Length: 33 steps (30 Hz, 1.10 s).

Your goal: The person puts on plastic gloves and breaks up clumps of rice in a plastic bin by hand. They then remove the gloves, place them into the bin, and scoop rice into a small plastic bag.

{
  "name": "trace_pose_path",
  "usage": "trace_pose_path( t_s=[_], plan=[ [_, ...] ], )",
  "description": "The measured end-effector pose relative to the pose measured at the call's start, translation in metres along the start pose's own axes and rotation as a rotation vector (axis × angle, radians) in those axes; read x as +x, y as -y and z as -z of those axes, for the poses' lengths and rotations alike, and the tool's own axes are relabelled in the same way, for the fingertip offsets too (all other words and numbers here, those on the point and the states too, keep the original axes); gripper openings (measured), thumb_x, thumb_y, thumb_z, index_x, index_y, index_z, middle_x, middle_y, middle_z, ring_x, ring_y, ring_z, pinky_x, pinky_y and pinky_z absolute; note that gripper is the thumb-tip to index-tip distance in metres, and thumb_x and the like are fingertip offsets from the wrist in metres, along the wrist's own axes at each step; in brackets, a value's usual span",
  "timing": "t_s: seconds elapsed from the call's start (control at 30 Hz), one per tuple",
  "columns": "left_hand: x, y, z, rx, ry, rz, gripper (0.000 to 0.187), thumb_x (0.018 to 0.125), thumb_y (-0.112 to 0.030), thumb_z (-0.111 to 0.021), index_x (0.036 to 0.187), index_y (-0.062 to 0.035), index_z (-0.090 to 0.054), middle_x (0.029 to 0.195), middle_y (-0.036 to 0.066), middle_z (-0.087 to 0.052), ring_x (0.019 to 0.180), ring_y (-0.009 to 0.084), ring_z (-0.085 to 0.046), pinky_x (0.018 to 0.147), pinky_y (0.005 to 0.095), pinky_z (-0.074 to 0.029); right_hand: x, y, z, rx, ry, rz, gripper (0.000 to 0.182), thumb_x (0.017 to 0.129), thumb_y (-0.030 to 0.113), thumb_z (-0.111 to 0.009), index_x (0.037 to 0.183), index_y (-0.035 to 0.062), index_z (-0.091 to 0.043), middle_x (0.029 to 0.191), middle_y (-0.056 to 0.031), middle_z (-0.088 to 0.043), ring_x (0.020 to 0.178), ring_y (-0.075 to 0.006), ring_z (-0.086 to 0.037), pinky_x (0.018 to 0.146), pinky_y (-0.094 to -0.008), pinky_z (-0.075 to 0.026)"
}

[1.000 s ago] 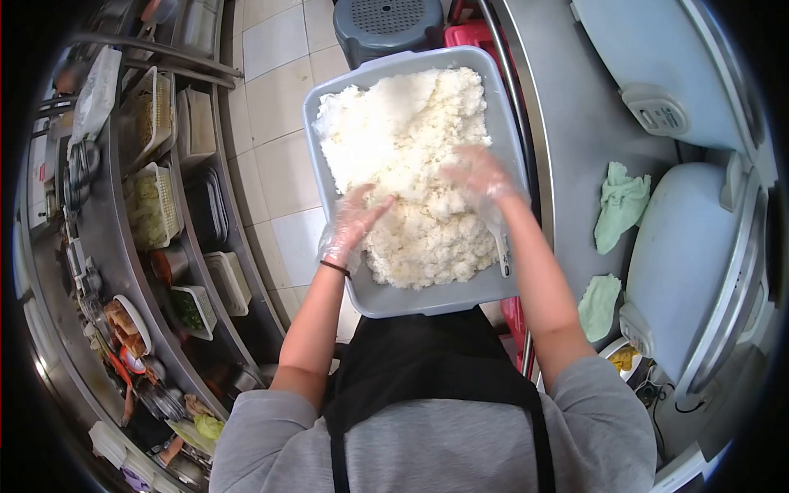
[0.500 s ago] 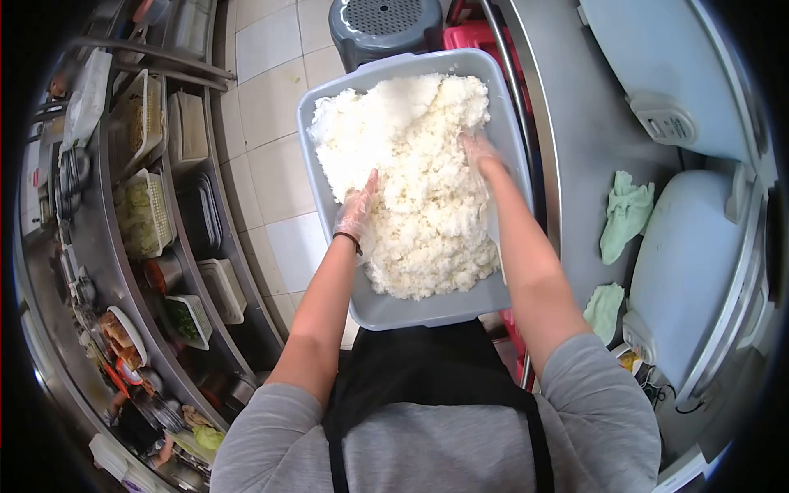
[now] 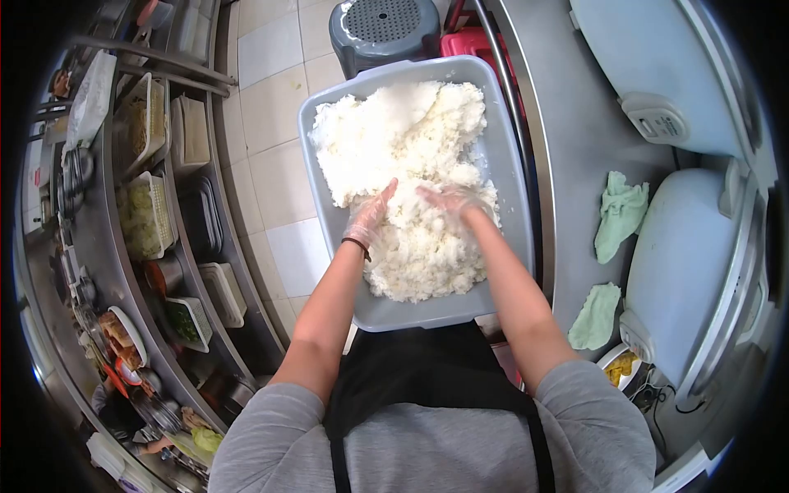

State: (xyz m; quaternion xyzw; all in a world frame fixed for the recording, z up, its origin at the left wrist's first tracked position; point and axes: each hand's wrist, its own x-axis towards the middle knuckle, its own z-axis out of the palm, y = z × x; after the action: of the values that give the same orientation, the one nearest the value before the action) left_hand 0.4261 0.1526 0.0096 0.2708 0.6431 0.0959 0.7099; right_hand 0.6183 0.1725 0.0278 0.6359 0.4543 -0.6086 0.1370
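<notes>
A large grey-blue plastic tub filled with cooked white rice stands in front of me. My left hand, in a clear plastic glove, lies against the rice at the tub's left side, its fingers stretched out. Across from it, my right hand, also gloved, reaches into the rice from the right with fingers extended and their tips partly buried. Between the two hands runs a ridge of rice. Part of the tub's floor shows bare along the right side.
A grey stool stands beyond the tub. Steel shelves at left hold baskets of food. On the right steel counter are two large pale-blue rice cookers and green cloths. Another person's arm shows at lower left.
My right hand has moved inward and toward me from the tub's right wall, shifting rice leftward and baring the right side. My left hand has moved slightly right.
</notes>
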Motion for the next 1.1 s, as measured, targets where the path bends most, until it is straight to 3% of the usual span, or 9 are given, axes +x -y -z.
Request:
trace_pose_path(
  t_s=[0.13,0.27,0.5,0.7,0.73,0.77,0.87,0.93,1.1],
  plan=[
    [-0.026,0.001,-0.006,-0.304,0.062,-0.068,0.074,0.074,-0.055,-0.054,0.13,-0.0093,-0.036,0.134,0.008,-0.032,0.123,0.0239,-0.03,0.099,0.0378,-0.025,0.19,-0.094,-0.097,0.586,0.065,0.602,0.081,0.07,0.06,-0.056,0.127,0.0055,-0.038,0.117,-0.016,-0.05,0.109,-0.026,-0.047,0.093,-0.0337,-0.037],
    [-0.045,-0.002,-0.003,-0.301,0.067,-0.078,0.056,0.079,-0.039,-0.055,0.124,-0.0085,-0.044,0.128,0.007,-0.041,0.119,0.0202,-0.035,0.096,0.0338,-0.029,0.015,0.003,-0.06,0.091,-0.357,0.681,0.065,0.063,0.018,-0.073,0.119,0.0028,-0.045,0.11,-0.0116,-0.056,0.099,-0.0174,-0.052,0.087,-0.0287,-0.041],
    [-0.051,0.017,0.004,0.053,0.088,-0.323,0.036,0.081,-0.018,-0.057,0.109,0.0033,-0.052,0.101,0.009,-0.06,0.091,0.0163,-0.055,0.079,0.0266,-0.043,-0.021,-0.011,-0.061,0.562,-0.099,0.53,0.065,0.065,0.02,-0.071,0.121,0.0041,-0.042,0.114,-0.0105,-0.053,0.105,-0.0212,-0.049,0.091,-0.0288,-0.037],
    [0.008,0.078,0.002,-0.213,0.068,-0.281,0.043,0.078,-0.029,-0.062,0.104,0.0052,-0.053,0.093,0.016,-0.062,0.082,0.02,-0.059,0.073,0.0301,-0.045,-0.033,-0.036,-0.056,-0.457,-0.127,0.451,0.067,0.079,0.055,-0.042,0.124,0.0053,-0.039,0.121,-0.0187,-0.045,0.108,-0.0275,-0.047,0.096,-0.0349,-0.032],
    [-0.081,-0.01,-0.012,0.49,-0.192,-0.258,0.046,0.082,-0.037,-0.054,0.101,0.0055,-0.055,0.088,0.019,-0.061,0.082,0.0294,-0.059,0.074,0.0371,-0.044,-0.04,-0.028,-0.055,-0.008,-0.07,0.381,0.073,0.075,0.065,-0.038,0.125,0.0123,-0.042,0.125,-0.0177,-0.043,0.113,-0.0304,-0.041,0.099,-0.0345,-0.028],
    [-0.083,-0.008,-0.012,0.49,-0.192,-0.256,0.046,0.082,-0.037,-0.054,0.101,0.0055,-0.055,0.088,0.019,-0.061,0.082,0.0294,-0.059,0.074,0.0371,-0.044,-0.053,-0.017,-0.046,-0.007,-0.069,0.38,0.073,0.075,0.065,-0.038,0.125,0.0123,-0.042,0.125,-0.0177,-0.043,0.113,-0.0304,-0.041,0.099,-0.0345,-0.028],
    [-0.08,-0.001,-0.008,0.649,-0.253,-0.259,0.047,0.084,-0.039,-0.048,0.099,0.0046,-0.056,0.083,0.021,-0.06,0.081,0.0366,-0.056,0.076,0.0424,-0.042,-0.086,0.026,-0.001,-0.738,0.009,0.134,0.088,0.064,0.078,-0.038,0.121,0.0126,-0.047,0.126,-0.0144,-0.042,0.12,-0.0302,-0.034,0.099,-0.0352,-0.028],
    [-0.072,0.006,-0.002,0.907,-0.188,-0.261,0.045,0.086,-0.038,-0.043,0.105,0.0015,-0.054,0.09,0.021,-0.059,0.088,0.037,-0.054,0.081,0.0421,-0.04,-0.04,-0.012,0.006,-0.588,-0.242,0.565,0.069,0.072,0.064,-0.05,0.116,0.0112,-0.05,0.127,-0.021,-0.038,0.12,-0.0312,-0.035,0.099,-0.0399,-0.029],
    [-0.031,0.042,0.008,0.725,-0.28,-0.596,0.058,0.082,-0.045,-0.046,0.12,-0.0012,-0.041,0.113,0.022,-0.048,0.106,0.0345,-0.045,0.092,0.0382,-0.035,0.032,-0.024,0.064,-0.121,-0.646,0.302,0.064,0.075,0.05,-0.055,0.122,0.007,-0.043,0.124,-0.0229,-0.04,0.117,-0.033,-0.038,0.095,-0.0387,-0.033]
  ],
)
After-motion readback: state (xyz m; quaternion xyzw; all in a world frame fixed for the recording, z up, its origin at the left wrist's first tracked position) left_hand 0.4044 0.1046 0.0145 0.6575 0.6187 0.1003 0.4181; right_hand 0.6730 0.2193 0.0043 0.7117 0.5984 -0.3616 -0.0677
